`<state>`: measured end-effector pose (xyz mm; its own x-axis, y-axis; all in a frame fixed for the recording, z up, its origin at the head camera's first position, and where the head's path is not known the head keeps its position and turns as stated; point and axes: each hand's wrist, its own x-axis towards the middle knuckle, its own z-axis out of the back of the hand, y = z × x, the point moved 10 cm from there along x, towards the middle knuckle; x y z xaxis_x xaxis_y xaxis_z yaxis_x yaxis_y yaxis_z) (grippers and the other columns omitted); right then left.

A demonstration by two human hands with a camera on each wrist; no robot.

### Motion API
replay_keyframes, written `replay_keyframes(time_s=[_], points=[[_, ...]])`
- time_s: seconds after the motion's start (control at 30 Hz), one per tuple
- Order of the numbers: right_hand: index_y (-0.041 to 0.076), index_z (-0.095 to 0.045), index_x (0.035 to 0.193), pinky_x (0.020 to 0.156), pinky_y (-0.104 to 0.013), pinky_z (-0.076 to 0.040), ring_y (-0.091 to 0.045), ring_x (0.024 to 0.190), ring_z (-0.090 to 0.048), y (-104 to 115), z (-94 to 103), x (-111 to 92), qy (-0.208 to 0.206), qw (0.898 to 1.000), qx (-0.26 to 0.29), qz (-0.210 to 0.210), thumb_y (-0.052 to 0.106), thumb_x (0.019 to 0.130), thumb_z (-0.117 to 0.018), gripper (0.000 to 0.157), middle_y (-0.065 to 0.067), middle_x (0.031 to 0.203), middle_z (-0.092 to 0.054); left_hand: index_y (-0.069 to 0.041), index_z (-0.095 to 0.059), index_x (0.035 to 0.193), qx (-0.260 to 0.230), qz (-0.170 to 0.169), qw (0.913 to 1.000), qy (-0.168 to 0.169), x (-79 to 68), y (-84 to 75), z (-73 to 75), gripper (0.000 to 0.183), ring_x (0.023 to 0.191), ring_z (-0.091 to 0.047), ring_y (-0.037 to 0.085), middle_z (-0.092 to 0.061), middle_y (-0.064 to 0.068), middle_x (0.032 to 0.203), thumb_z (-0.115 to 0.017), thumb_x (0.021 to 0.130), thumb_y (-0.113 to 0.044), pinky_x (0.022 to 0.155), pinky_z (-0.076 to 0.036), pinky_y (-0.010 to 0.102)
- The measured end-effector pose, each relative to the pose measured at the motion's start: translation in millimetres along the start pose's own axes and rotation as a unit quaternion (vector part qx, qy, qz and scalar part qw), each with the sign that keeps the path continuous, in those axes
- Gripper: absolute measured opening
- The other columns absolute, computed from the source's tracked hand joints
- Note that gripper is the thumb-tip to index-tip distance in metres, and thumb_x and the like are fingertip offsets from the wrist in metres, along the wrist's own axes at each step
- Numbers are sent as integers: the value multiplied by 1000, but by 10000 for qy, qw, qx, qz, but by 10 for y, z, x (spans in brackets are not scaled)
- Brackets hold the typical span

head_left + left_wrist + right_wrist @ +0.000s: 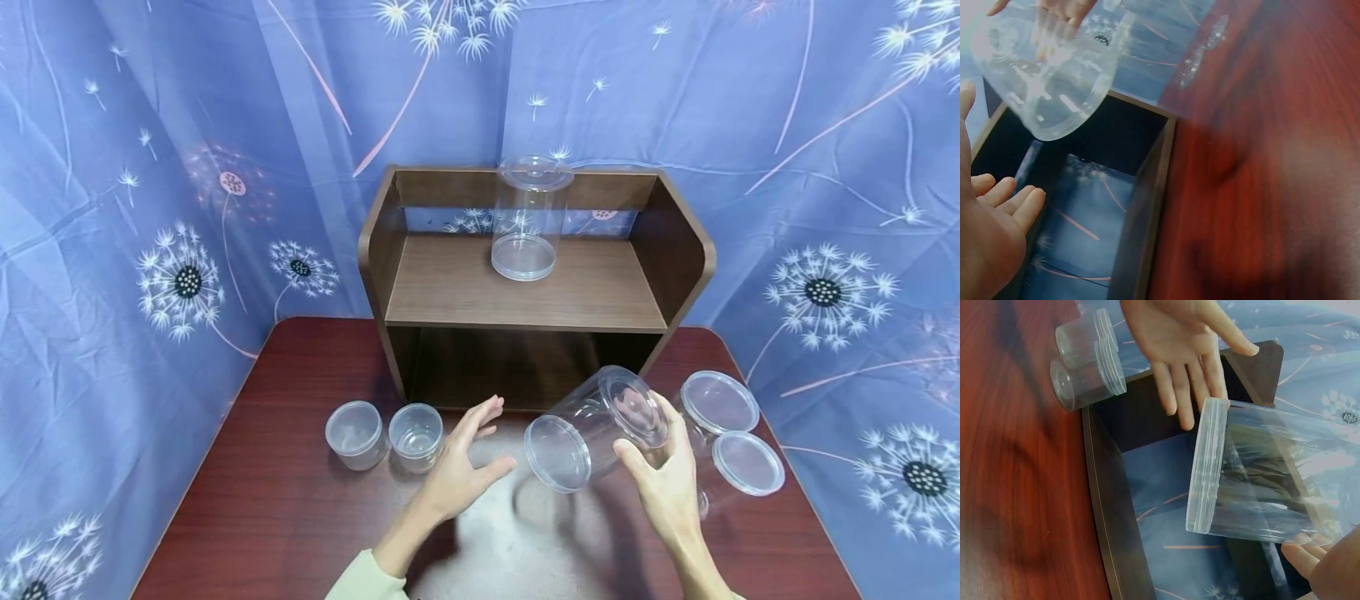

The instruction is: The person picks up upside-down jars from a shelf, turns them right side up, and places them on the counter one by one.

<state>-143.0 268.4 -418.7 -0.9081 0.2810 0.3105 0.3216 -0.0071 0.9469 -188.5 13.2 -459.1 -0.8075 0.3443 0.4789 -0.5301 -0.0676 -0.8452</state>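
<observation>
A large clear plastic jar (581, 417) is held tilted above the table by my right hand (667, 475), with fingers and thumb around its base end. Its ribbed lid (1205, 465) points toward my left hand. My left hand (462, 467) is in the air to the left of the jar, apart from it, fingers extended and thumb spread. In the left wrist view the left palm (991, 240) shows with nothing in it. Part of the right hand's fingers appears through the jar's clear wall.
A brown two-tier shelf (525, 300) stands at the back, with another tall clear jar (525, 221) upright on its upper board. Left on the red-brown table (247, 500) sit two small lidded jars (356, 437). Two more clear jars (720, 404) stand at the right.
</observation>
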Motion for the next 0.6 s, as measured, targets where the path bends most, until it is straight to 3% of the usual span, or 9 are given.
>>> replay_keyframes(time_s=[0.3,0.47,0.6], points=[[-1,-39,153,103,-20,-47,-14,126,-59,18,-119,-18,121,9997,141,136,-22,83,-61,76,-8,141,-59,-7,-33,160,-374,521,9967,501,-93,217,-196,92,137,-50,40,-42,17,157,-86,85,-13,111,-44,46],[-2,-39,152,102,-20,-47,-14,126,-60,10,-187,-42,208,9996,152,150,-20,83,-61,75,-8,142,-59,-6,-29,161,-589,520,9948,643,-133,288,-255,100,139,-48,39,-38,25,158,-90,83,-23,111,-43,50],[-2,-39,153,103,-20,-47,-13,126,-60,-13,-221,-63,228,9996,123,72,-19,83,-61,75,-7,141,-60,-10,-28,163,-496,534,9949,692,-158,320,-283,108,145,-43,32,-39,15,161,-93,79,-28,112,-43,45]])
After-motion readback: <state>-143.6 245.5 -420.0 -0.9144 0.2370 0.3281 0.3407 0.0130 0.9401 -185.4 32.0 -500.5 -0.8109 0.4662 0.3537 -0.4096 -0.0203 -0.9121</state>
